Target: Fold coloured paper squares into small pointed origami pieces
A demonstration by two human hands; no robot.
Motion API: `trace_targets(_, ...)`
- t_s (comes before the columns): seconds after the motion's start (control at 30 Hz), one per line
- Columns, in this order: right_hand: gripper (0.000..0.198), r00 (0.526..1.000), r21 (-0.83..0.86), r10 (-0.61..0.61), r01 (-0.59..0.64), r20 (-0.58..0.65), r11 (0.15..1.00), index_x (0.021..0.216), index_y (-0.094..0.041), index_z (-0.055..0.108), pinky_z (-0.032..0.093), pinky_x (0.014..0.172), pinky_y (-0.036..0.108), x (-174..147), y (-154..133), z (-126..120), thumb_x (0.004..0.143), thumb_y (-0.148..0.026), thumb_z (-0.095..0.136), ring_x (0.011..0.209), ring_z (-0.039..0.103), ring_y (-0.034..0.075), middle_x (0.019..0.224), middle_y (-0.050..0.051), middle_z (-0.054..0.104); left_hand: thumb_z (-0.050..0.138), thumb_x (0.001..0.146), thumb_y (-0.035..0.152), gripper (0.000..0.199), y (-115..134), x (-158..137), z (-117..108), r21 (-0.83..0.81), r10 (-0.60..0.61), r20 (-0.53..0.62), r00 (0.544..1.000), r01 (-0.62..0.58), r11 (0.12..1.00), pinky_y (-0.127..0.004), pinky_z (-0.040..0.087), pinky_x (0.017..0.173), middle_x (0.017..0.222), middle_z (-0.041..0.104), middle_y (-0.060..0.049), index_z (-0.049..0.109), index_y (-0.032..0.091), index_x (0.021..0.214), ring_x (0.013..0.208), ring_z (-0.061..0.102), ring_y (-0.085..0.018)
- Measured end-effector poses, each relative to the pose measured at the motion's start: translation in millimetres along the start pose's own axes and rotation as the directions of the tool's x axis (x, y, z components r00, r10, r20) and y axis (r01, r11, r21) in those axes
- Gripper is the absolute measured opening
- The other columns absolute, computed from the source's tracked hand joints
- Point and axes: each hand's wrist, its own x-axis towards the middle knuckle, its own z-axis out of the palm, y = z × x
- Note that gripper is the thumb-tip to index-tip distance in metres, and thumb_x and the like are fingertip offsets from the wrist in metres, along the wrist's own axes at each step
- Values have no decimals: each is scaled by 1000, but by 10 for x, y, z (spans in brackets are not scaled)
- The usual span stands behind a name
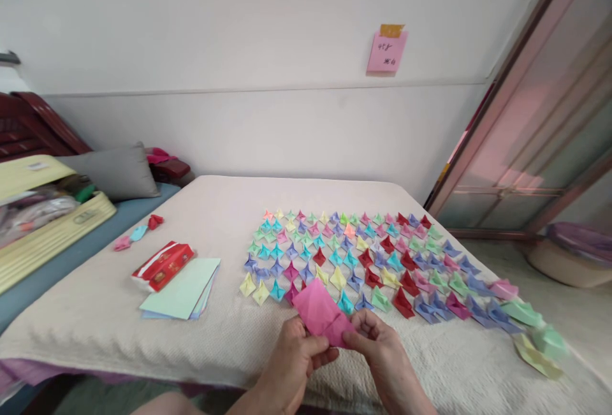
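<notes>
1. The pink square of origami paper [315, 308] is held up at the near edge of the rows of folded paper pieces [351, 259], hiding part of the nearest row.
2. The left hand [292, 354] grips the square's lower left edge, thumb on top, its fingers closed narrowly beneath.
3. The right hand [382, 352] pinches the lower right corner between thumb and fingers, also narrow.
4. The rows, in many colours, lie on a desk [95, 313] covered with cream cloth.
5. Left of the rows lies a stack of coloured paper [184, 289], pale green uppermost, with a red tissue packet [165, 266] at its upper left side.
6. Farther left of the rows sit three small crumpled-looking pieces: pink, light blue and red [155, 222].
7. Behind and above the rows, a pink handwritten note [387, 53] is taped to the wall [239, 134].
</notes>
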Motion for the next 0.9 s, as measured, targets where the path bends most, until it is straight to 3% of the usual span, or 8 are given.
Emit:
trace_targets(0.17, 19, 992, 58, 85, -90, 89, 994, 80, -18, 62, 34, 54, 25, -11, -44, -16, 63, -13, 71, 54, 50, 13, 59, -3, 61, 65, 71, 10, 26, -21, 13, -32, 22, -11, 11, 1000, 11, 1000, -32, 51, 77, 94, 69, -12, 68, 10, 96, 85, 63, -21)
trace_targets(0.3, 11, 979, 24, 136, -142, 151, 990, 73, -16, 63, 28, 50, 23, -8, -29, -41, 65, -13, 69, 50, 44, 9, 59, -3, 60, 63, 69, 7, 27, 2, 38, -51, 24, -15, 25, 1000, 14, 1000, -31, 50, 75, 92, 68, -10, 67, 11, 95, 80, 62, -18)
trace_targets(0.43, 13, 991, 34, 82, -86, 103, 996, 73, -17, 63, 27, 50, 23, -16, -23, -15, 67, -20, 74, 49, 42, 9, 59, -4, 59, 63, 67, 3, 34, 43, 53, -57, -24, 20, 87, 996, -18, 1000, -26, 46, 75, 89, 68, -7, 65, 13, 99, 78, 61, -14)
trace_targets(0.63, 21, 997, 46, 50, -53, 54, 998, 74, -18, 63, 29, 50, 21, -25, 9, 14, 65, -27, 80, 52, 44, 9, 60, -3, 60, 68, 75, 25, 19, -32, 73, -141, 102, -12, -69, 998, 19, 995, -25, 44, 69, 88, 67, -8, 66, 12, 89, 80, 62, -17)
trace_targets(0.8, 22, 993, 29, 84, -86, 78, 996, 77, -18, 64, 31, 49, 21, -22, 55, 7, 65, -26, 80, 53, 48, 10, 65, -1, 65, 69, 73, 25, 15, -89, 135, -189, 95, 32, -114, 993, -21, 995, -21, 39, 57, 71, 64, -3, 65, 11, 77, 65, 59, -12)
trace_targets(0.9, 22, 987, 76, 94, -104, 132, 992, 79, -18, 66, 38, 56, 24, -32, 29, 12, 65, -26, 80, 60, 55, 14, 70, 2, 68, 68, 71, 24, 13, -80, 143, -188, 125, 44, -117, 992, -30, 992, -20, 36, 53, 64, 61, -1, 64, 11, 73, 60, 56, -11)
